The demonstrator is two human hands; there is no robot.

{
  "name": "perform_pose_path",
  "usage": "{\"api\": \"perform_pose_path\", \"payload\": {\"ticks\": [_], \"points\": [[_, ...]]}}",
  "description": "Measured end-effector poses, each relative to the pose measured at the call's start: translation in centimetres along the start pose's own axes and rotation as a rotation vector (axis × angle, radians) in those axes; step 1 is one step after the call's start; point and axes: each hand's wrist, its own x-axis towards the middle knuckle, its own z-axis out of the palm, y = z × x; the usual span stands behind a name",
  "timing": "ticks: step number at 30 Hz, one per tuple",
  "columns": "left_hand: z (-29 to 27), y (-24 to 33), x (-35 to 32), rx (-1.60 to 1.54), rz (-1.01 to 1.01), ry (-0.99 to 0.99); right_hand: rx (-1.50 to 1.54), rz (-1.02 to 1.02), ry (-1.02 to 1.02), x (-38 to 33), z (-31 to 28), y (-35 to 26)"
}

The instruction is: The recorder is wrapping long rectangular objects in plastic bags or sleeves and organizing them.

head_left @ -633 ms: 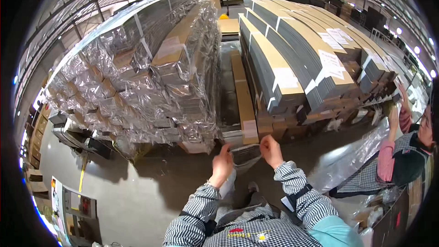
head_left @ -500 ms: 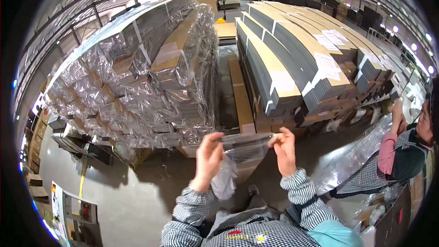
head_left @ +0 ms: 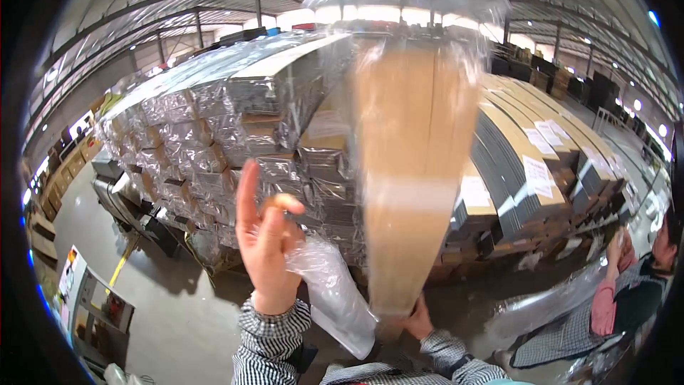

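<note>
A long brown cardboard bundle [head_left: 410, 121] stands upright before me, a pale band around its lower part. Loose clear plastic film [head_left: 463, 11] surrounds its upper end and is smeared by motion. My right hand [head_left: 419, 321] grips the bundle's bottom end, its fingers partly hidden. To the left, my left hand [head_left: 267, 249] is raised, its index finger pointing up and its thumb apart. A bunched clear plastic bag [head_left: 331, 292] hangs from that hand's curled lower fingers, which are partly hidden.
Plastic-wrapped cardboard bundles [head_left: 192, 142] are stacked high on the left. More strapped bundles [head_left: 513, 164] with paper labels lie at the right. A co-worker [head_left: 620, 299] beside long clear film [head_left: 556, 299] is at the far right. A grey machine [head_left: 132, 207] stands left.
The cardboard bundle has swung upright between my hands, its top in film. My right hand has dropped to its lower end; my left hand has moved left. The view has tilted up.
</note>
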Motion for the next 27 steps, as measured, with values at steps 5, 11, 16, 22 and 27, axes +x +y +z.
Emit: {"api": "perform_pose_path", "payload": {"ticks": [5,11,16,22,27], "points": [[-9.3,-5.9,-2.9,0.313,-0.148,0.250,0.011,-0.293,0.253,17.9,-4.8,-20.5],[-13.9,-7.8,-6.1,0.469,-0.202,0.394,0.331,-0.166,-0.173,42.4,-3.3,-40.6],[-14.8,-9.3,-6.0,0.454,-0.184,0.453,0.264,-0.134,-0.123,61.7,-4.0,-36.3],[-15.4,-13.6,-5.6,0.707,-0.025,0.338,0.143,-0.274,0.036,61.0,1.1,-24.2],[-14.9,-18.8,-4.2,0.917,-0.073,0.347,-0.592,-0.395,0.469,45.4,-3.9,0.9]]}}
